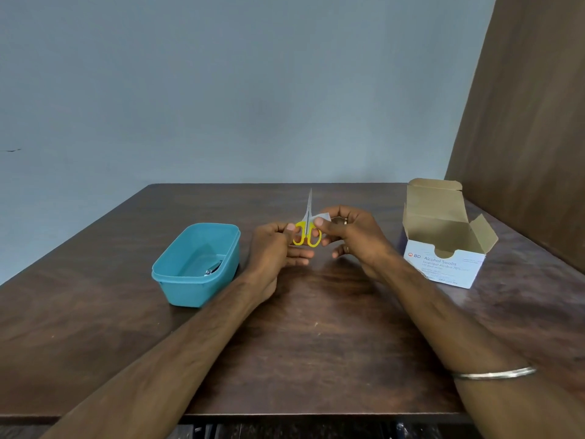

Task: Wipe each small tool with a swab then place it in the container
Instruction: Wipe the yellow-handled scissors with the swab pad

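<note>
Small scissors (307,217) with yellow handles point blades up over the middle of the table. My left hand (274,248) pinches the left handle loop. My right hand (351,236) presses a white swab (323,217) against the scissors near the base of the blades, thumb at the right loop. To the left stands a teal plastic container (167,274) with a metal nail clipper (212,268) lying inside it.
An opened white box of alcohol swabs (446,264), flaps up, stands at the right of the dark wooden table (316,343). A brown wooden panel (531,122) rises behind it at the right. The grey-blue wall lies beyond the table's far edge.
</note>
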Demonstrator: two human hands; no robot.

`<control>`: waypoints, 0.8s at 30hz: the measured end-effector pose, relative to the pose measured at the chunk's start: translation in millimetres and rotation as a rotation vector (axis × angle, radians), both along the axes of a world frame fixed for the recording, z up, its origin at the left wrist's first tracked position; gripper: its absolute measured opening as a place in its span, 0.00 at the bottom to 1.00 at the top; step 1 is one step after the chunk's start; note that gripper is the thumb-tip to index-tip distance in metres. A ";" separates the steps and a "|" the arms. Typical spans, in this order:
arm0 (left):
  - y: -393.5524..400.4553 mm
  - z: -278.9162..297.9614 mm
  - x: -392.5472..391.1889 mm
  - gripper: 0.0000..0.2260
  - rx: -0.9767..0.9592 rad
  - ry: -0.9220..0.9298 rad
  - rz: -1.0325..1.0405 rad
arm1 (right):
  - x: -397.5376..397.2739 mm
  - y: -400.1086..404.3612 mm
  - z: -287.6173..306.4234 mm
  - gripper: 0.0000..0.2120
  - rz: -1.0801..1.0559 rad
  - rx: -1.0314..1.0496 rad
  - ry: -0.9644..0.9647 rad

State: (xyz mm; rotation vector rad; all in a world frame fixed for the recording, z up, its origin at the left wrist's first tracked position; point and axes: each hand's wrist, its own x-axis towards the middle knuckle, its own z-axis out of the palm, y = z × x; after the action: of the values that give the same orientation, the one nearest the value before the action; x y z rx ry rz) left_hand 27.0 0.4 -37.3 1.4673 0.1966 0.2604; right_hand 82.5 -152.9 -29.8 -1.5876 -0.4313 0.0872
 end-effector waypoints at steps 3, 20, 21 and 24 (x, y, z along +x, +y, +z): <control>0.8 -0.8 0.3 0.08 0.024 -0.024 -0.005 | -1.8 -0.6 1.3 0.04 0.007 -0.015 -0.015; 3.2 6.2 -3.7 0.06 0.015 -0.119 0.098 | 1.8 -6.5 3.9 0.03 -0.002 0.007 -0.088; 3.8 7.0 -4.5 0.06 -0.013 -0.117 0.094 | 2.3 -7.4 3.5 0.03 0.010 -0.011 -0.088; 3.5 9.4 -8.1 0.07 -0.025 -0.113 0.107 | 3.2 -8.0 2.2 0.02 0.048 -0.051 -0.086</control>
State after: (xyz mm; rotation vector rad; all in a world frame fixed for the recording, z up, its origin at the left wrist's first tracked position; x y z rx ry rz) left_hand 18.9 3.9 -27.8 1.4146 0.1872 0.4253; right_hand 85.7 -160.9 -27.6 -1.6355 -0.5375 0.0670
